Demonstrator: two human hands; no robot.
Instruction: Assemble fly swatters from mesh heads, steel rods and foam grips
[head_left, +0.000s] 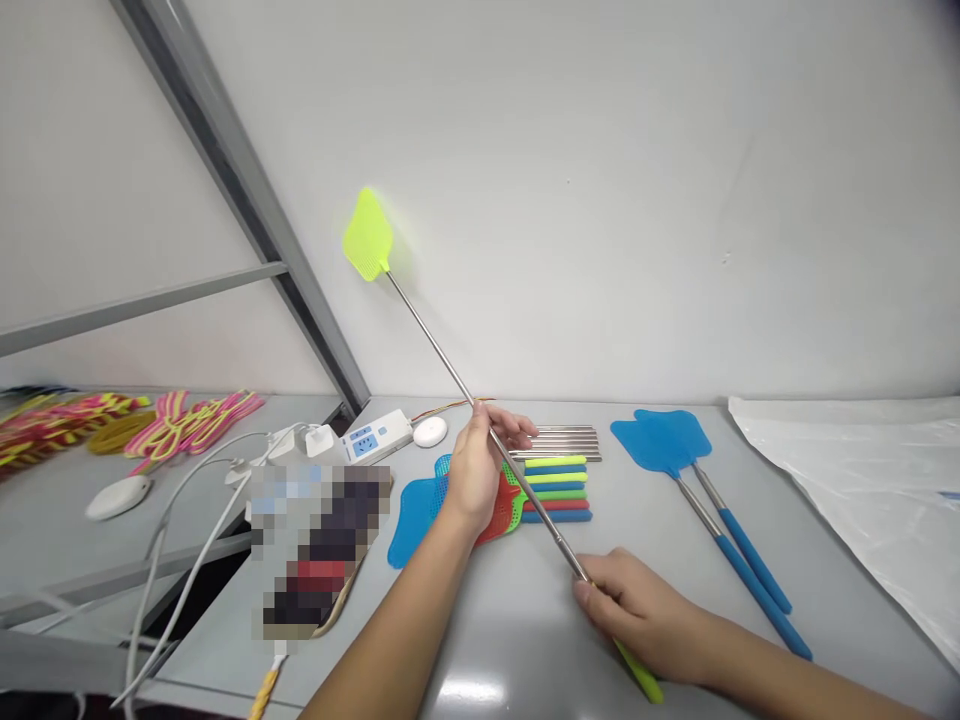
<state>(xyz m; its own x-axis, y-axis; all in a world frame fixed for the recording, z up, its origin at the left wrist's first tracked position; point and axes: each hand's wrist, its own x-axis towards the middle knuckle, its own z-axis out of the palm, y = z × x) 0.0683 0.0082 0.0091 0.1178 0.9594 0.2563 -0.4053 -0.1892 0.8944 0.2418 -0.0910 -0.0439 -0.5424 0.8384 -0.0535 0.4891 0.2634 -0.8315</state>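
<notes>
A yellow-green fly swatter [368, 236] with a long, extended metal rod slants up to the left in front of the wall. My right hand [641, 610] is closed around the lower end of the rod and its green grip. Higher up, my left hand [480, 480] holds the rod between thumb and fingers. Behind and below the left hand lie blue swatter heads [414, 518], a red head [501, 505], several coloured handles [556, 492] and several bare metal rods [566, 440]. Two complete blue swatters [651, 443] rest right of the hands.
A phone with a blurred screen [330, 560] lies on the left of the grey table. Behind it are a white power strip [375, 437], cables and a round white disc [430, 431]. Striped cords [184, 425] lie beyond a metal frame [247, 200]. White plastic sheeting [847, 470] covers the right side.
</notes>
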